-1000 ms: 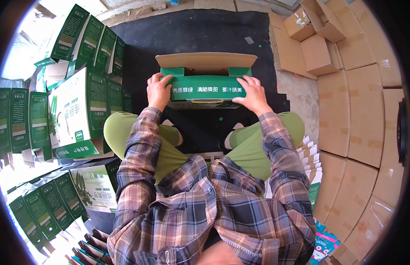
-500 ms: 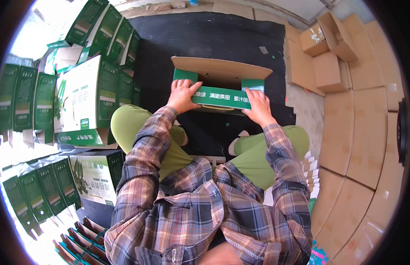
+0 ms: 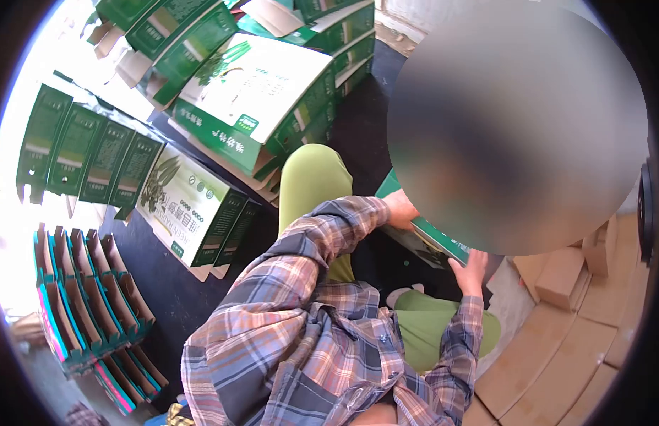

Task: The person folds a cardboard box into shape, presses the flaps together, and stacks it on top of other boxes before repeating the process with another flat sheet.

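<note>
A green-edged cardboard carton (image 3: 441, 241) lies slanted between my knees, its far part covered by a large grey blur. My left hand (image 3: 402, 209) is closed on the carton's left end, its fingertips partly lost in the blur. At the near right corner, my right hand (image 3: 471, 272) grips the carton with thumb and fingers. Left of my knee, printed white and green cartons (image 3: 273, 92) stand in a stack. Another white carton with vegetable print (image 3: 184, 206) sits closer to me.
Rows of green cartons (image 3: 81, 153) stand at the left. Below them are open teal-edged carton pieces (image 3: 88, 298) in rows. Brown cardboard boxes (image 3: 564, 277) and flat brown cardboard (image 3: 535, 355) lie at the right. Black sheeting (image 3: 365, 113) covers the floor.
My view has swung left, so the stacked cartons sit nearer the middle and the carton in my hands farther right. Both hands stay on it. A blur now covers the upper right.
</note>
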